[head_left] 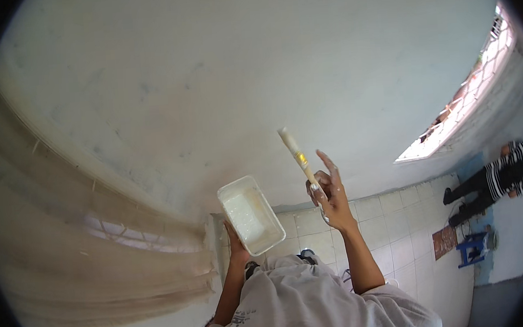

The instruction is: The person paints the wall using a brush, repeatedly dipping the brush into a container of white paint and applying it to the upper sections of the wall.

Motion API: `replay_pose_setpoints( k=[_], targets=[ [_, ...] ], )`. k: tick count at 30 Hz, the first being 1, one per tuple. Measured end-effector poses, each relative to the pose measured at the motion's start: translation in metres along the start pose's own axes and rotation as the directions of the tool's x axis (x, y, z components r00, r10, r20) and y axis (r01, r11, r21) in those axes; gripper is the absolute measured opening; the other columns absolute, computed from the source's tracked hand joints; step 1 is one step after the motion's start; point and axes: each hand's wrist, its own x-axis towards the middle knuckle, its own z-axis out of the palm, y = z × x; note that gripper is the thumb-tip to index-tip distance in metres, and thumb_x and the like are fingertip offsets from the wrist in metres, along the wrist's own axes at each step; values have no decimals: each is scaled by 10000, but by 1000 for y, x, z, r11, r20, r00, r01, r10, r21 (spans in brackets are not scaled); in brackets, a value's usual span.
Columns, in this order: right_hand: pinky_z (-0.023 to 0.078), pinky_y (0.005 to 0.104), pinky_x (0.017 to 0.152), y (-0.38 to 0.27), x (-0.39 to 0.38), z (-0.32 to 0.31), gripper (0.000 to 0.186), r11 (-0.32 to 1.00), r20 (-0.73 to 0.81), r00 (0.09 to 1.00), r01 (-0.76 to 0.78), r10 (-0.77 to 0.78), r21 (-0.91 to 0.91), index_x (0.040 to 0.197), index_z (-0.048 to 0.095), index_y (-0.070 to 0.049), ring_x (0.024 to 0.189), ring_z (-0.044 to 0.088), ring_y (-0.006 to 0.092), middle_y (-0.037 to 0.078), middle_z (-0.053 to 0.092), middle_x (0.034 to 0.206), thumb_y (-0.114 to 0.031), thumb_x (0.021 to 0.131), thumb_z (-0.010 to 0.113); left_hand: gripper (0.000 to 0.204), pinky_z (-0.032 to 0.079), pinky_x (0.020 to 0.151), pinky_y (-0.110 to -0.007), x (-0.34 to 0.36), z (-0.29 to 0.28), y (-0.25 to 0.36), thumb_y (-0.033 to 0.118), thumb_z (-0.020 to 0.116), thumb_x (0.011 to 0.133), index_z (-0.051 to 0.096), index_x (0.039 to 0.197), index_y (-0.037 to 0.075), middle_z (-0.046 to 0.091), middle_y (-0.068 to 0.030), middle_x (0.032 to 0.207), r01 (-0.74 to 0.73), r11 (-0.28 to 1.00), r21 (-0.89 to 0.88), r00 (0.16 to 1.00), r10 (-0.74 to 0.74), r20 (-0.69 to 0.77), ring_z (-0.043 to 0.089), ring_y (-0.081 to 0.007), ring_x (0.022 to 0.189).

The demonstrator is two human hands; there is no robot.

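Observation:
My left hand [237, 244] grips a white rectangular paint tub [271, 217] by its left side; most of the fingers are hidden behind it. White paint coats the inside walls and bottom of the tub, which is tilted so its open top faces me. In my right hand [332, 200] is a paintbrush [301, 158], pinched by its pale handle with the index finger raised. The bristles point up toward the wall [278, 64], and a yellow band shows on the brush. White paint smears mark the fingers of my right hand.
A sheer brownish curtain [106, 219] hangs over a window on the left. A barred window [465, 98] lets in light at right. Another person [502, 175] in a striped top stands far right, near a blue stool [471, 249]. Pale tiles [396, 230] cover the floor.

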Motion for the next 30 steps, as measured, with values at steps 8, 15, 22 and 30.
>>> replay_pose_setpoints(
  k=[8, 15, 22, 30],
  targets=[
    [459, 282, 619, -19, 26, 37, 537, 948, -179, 977, 58, -119, -314, 1485, 421, -13, 685, 473, 97, 46, 608, 959, -66, 969, 561, 772, 346, 1158, -507, -25, 2, 58, 735, 301, 973, 273, 1561, 235, 366, -21, 1551, 50, 998, 36, 999, -51, 17, 390, -274, 1409],
    [528, 479, 735, -81, 95, 49, 517, 605, -201, 936, 16, -289, -796, 1401, 557, -131, 843, 652, 410, 211, 664, 936, -53, 892, 595, 789, 332, 1166, -498, -28, -35, 87, 743, 315, 964, 230, 1575, 250, 341, -12, 1565, 60, 995, 77, 994, -66, 87, 373, -266, 1422],
    [536, 474, 668, -119, 146, 68, 409, 329, -186, 826, 0, -533, -944, 1323, 598, -145, 759, 667, 371, 148, 665, 874, -124, 915, 568, 754, 328, 1174, -444, -36, -46, 93, 693, 260, 1004, 226, 1583, 210, 343, -11, 1567, 51, 991, 123, 995, -61, 82, 374, -246, 1422],
    [564, 516, 739, 77, 83, 99, 403, 181, -58, 943, -123, 329, -976, 1151, 651, -31, 853, 696, 413, 236, 683, 916, -118, 761, 602, 666, 373, 1158, -404, -31, -71, 90, 568, 312, 1059, 126, 1586, 207, 328, -15, 1535, -118, 945, 306, 975, 52, 217, 372, -194, 1407]
  ],
)
